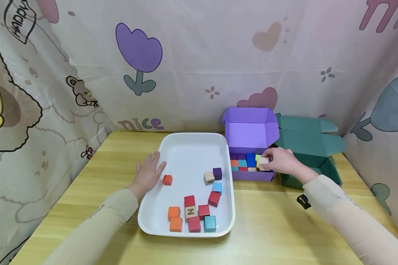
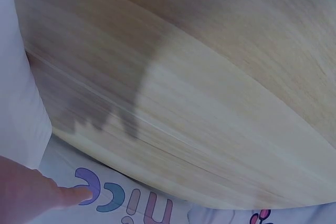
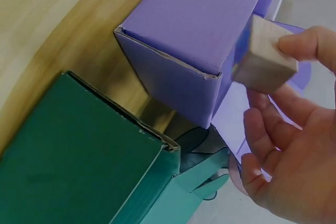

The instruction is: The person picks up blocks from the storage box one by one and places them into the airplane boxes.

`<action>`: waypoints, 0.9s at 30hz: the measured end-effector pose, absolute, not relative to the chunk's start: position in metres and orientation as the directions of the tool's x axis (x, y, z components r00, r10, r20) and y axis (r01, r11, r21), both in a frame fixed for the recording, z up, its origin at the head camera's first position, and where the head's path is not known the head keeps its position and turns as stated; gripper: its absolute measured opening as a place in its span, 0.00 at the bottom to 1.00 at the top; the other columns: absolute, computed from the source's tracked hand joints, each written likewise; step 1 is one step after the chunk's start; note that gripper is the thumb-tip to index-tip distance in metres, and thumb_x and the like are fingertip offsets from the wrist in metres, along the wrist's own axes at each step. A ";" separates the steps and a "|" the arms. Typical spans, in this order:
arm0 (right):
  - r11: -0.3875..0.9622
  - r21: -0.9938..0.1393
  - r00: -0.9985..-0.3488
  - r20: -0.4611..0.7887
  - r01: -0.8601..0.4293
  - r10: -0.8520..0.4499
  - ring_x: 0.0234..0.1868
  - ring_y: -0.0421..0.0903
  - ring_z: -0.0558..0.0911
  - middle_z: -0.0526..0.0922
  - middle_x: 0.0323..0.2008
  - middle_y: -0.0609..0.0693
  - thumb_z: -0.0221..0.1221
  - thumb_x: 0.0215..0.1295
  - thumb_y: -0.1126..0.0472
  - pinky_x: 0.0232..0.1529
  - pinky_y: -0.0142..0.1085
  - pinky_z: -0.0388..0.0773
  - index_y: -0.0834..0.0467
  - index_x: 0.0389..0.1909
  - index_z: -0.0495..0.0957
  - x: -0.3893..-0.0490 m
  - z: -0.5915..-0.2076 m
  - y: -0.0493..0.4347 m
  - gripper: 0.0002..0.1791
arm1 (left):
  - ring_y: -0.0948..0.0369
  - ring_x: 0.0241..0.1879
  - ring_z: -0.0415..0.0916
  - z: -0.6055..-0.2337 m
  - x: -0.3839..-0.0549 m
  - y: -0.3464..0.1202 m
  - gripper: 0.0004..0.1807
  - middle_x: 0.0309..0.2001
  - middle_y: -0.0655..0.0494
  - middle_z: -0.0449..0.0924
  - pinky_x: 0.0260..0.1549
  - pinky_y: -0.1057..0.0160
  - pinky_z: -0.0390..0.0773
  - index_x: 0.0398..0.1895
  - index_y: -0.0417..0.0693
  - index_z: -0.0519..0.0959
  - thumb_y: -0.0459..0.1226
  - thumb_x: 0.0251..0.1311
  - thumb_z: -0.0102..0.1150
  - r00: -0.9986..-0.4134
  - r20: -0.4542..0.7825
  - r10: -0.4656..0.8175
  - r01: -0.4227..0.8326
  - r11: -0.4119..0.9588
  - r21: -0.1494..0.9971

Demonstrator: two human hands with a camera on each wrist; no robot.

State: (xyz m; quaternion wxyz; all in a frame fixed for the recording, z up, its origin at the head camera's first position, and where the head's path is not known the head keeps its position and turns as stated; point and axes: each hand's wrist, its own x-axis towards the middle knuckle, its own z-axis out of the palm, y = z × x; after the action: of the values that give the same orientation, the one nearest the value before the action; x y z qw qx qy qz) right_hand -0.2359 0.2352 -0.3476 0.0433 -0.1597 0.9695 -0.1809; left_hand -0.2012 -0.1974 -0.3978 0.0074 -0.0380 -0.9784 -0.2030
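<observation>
Between thumb and fingers, my right hand (image 1: 281, 161) pinches a plain wooden block (image 3: 266, 55) over the right end of the purple box (image 1: 253, 176). That box is open and holds rows of coloured cubes, among them a dark blue block (image 1: 250, 160). With its fingers extended, my left hand (image 1: 147, 175) rests at the left rim of the white tray (image 1: 192, 141). A small red-orange cube (image 1: 167, 180) lies in the tray close to that hand. Only part of the left hand (image 2: 37, 191) shows in the left wrist view.
Several cubes lie toward the tray's front and right side, including a letter N cube (image 1: 190, 212), a teal cube (image 1: 210, 223) and a purple cube (image 1: 217, 173). An open green box (image 1: 292, 181) stands right of the purple one. A black object (image 1: 303, 201) is near the right sleeve.
</observation>
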 end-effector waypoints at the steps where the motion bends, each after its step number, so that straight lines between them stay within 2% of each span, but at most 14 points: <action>1: 0.885 -0.360 -0.944 -0.033 -0.296 -0.329 0.36 0.49 0.76 0.83 0.33 0.52 0.63 0.53 0.58 0.38 0.45 0.59 0.63 0.41 0.80 -0.236 -0.349 0.235 0.16 | 0.42 0.73 0.36 -0.398 -0.201 -0.198 0.36 0.74 0.40 0.42 0.66 0.33 0.33 0.73 0.39 0.44 0.53 0.71 0.31 -0.997 0.025 0.068 0.073 0.914 0.398; 8: 0.900 -0.314 -0.934 -0.094 -0.301 -0.345 0.31 0.43 0.72 0.80 0.25 0.44 0.63 0.53 0.58 0.36 0.43 0.54 0.59 0.41 0.82 -0.236 -0.350 0.232 0.15 | 0.41 0.73 0.38 -0.397 -0.201 -0.199 0.36 0.74 0.39 0.43 0.65 0.31 0.35 0.73 0.38 0.45 0.52 0.71 0.32 -0.996 0.039 0.077 0.086 0.920 0.383; 12: 0.905 -0.280 -0.926 -0.106 -0.321 -0.361 0.26 0.42 0.68 0.71 0.16 0.43 0.61 0.52 0.61 0.35 0.42 0.49 0.57 0.35 0.82 -0.237 -0.349 0.232 0.09 | 0.41 0.73 0.38 -0.399 -0.200 -0.197 0.36 0.74 0.39 0.44 0.65 0.32 0.35 0.73 0.38 0.45 0.52 0.71 0.33 -0.997 0.035 0.076 0.083 0.916 0.393; 14: 0.909 -0.262 -0.925 -0.111 -0.326 -0.364 0.26 0.43 0.68 0.70 0.16 0.43 0.61 0.51 0.62 0.34 0.42 0.49 0.56 0.33 0.82 -0.238 -0.347 0.232 0.07 | 0.41 0.73 0.37 -0.400 -0.199 -0.196 0.36 0.73 0.39 0.44 0.65 0.31 0.35 0.73 0.38 0.46 0.52 0.71 0.33 -0.997 0.034 0.075 0.083 0.914 0.398; 19: 0.919 -0.242 -0.926 -0.139 -0.312 -0.351 0.28 0.43 0.70 0.78 0.21 0.42 0.63 0.47 0.63 0.34 0.41 0.50 0.54 0.30 0.83 -0.241 -0.343 0.233 0.07 | 0.42 0.73 0.38 -0.404 -0.198 -0.191 0.35 0.73 0.40 0.44 0.65 0.31 0.36 0.72 0.37 0.46 0.51 0.71 0.33 -0.997 0.037 0.073 0.082 0.912 0.401; 23: 0.921 -0.222 -0.925 -0.138 -0.319 -0.354 0.28 0.43 0.71 0.80 0.23 0.42 0.64 0.46 0.65 0.35 0.43 0.51 0.52 0.26 0.83 -0.242 -0.340 0.231 0.05 | 0.42 0.73 0.38 -0.403 -0.199 -0.189 0.35 0.74 0.40 0.45 0.65 0.31 0.38 0.72 0.37 0.47 0.51 0.72 0.33 -0.996 0.050 0.070 0.084 0.910 0.406; 27: 0.922 -0.205 -0.916 -0.168 -0.328 -0.363 0.34 0.43 0.76 0.85 0.32 0.44 0.64 0.45 0.66 0.40 0.46 0.55 0.52 0.27 0.83 -0.239 -0.339 0.225 0.07 | 0.43 0.73 0.39 -0.399 -0.196 -0.193 0.35 0.73 0.40 0.45 0.65 0.31 0.38 0.72 0.37 0.46 0.50 0.72 0.34 -0.996 0.053 0.071 0.086 0.916 0.391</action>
State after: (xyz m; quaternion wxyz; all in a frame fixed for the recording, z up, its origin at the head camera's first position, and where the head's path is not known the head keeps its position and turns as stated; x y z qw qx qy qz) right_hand -0.2391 0.2246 -0.3392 0.1021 -0.1772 0.9750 -0.0863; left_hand -0.1961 -0.1929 -0.3988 0.0188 -0.0403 -0.9786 -0.2007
